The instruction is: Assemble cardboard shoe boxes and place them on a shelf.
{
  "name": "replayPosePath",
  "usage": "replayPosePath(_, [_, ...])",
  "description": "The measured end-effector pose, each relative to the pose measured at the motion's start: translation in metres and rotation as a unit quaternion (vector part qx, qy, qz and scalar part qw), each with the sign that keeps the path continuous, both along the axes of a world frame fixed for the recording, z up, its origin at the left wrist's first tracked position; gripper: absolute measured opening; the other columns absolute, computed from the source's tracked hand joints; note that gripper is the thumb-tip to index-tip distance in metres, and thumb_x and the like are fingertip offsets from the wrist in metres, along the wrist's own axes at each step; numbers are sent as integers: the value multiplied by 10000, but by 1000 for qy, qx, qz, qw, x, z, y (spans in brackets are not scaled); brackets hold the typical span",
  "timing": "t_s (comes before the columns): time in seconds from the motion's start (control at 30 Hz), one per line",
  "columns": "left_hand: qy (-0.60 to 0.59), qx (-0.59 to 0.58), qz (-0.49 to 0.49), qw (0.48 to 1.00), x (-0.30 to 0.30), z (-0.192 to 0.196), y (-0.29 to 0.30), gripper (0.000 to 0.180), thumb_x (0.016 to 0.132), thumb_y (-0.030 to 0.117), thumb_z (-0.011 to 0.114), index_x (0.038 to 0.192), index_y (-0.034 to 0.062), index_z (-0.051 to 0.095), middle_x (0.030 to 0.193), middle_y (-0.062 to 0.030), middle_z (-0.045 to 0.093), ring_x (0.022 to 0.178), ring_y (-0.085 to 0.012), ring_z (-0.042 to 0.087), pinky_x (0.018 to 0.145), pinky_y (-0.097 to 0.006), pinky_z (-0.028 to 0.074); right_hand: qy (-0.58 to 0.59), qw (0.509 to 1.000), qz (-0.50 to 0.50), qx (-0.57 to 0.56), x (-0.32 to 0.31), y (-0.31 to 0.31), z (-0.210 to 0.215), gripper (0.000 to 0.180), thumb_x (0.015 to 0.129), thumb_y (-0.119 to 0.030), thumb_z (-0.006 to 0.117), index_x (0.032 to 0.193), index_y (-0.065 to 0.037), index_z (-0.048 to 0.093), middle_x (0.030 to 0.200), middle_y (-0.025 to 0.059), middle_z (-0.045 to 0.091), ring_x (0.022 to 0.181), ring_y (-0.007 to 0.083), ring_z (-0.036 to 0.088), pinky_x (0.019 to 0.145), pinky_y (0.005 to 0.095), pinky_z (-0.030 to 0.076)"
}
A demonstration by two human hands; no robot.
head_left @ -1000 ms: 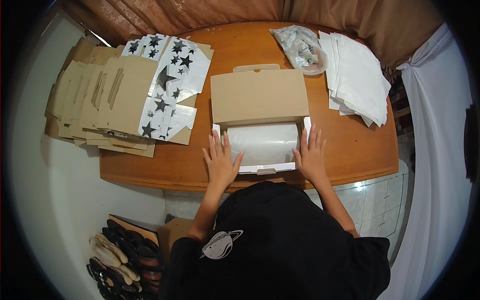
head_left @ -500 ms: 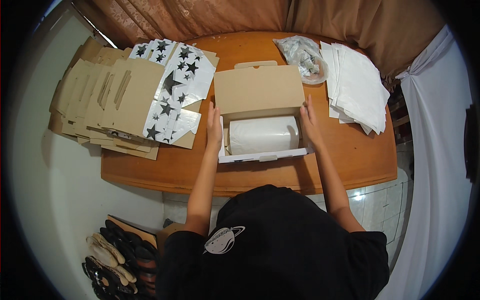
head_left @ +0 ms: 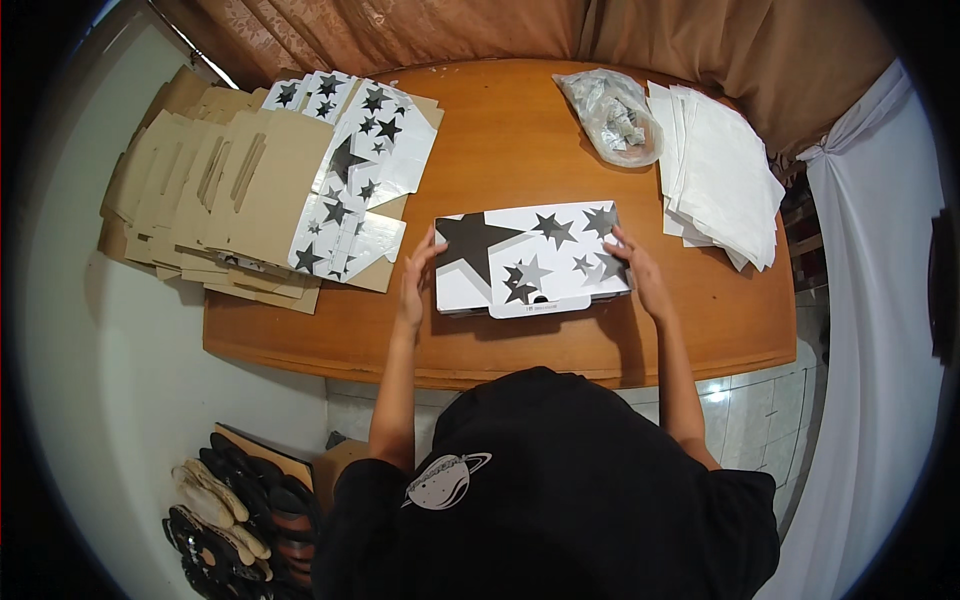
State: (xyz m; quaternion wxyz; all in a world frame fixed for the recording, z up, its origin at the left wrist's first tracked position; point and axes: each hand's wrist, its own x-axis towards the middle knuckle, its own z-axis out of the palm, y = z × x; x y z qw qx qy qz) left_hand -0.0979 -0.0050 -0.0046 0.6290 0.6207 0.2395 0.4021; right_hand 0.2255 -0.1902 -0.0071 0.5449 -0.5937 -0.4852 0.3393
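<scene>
Head view: pressing both hands flat against the ends of a closed white box with black stars (head_left: pixel 530 258), left hand (head_left: pixel 417 272) at its left edge, right hand (head_left: pixel 637 270) at its right, fingers spread rather than clamped. Sitting mid-worktop (head_left: pixel 500 150) now with lid folded down, having stood open half a second ago showing a white roll inside. Possibly tucking the front flap, hard to confirm. Lying nearby: flat cardboard blanks (head_left: pixel 220 190), white sheets (head_left: pixel 720 175), a plastic bag (head_left: pixel 615 115).
</scene>
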Motion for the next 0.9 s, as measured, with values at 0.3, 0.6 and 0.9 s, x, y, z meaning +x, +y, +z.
replayPosePath(0.3, [245,323,168,899,12,10,-75,867,564,391,804,1250,50,398,1367,-250,260,1248,-376,296,998,-445,283,-358,932,-61,-16,-50,-14,24,731,610,-372,775,1246,-160,482,1397,160,270,1288,411,215,1022,527,203])
replayPosePath(0.6, [244,312,274,876,24,5,-72,787,550,403,810,1146,40,446,1337,-208,332,1207,-369,349,970,-484,289,-276,956,-93,30,-56,-13,13,584,618,-297,782,1149,-163,579,1405,154,259,1287,428,200,1025,510,213])
replayPosePath(0.9, [441,337,252,793,15,5,-81,702,650,394,746,1241,130,475,1418,-192,205,1287,-367,247,1027,-551,110,-507,836,-192,-80,-82,-17,33,479,719,-481,636,1161,-307,568,1424,90,256,1307,449,100,897,716,-85])
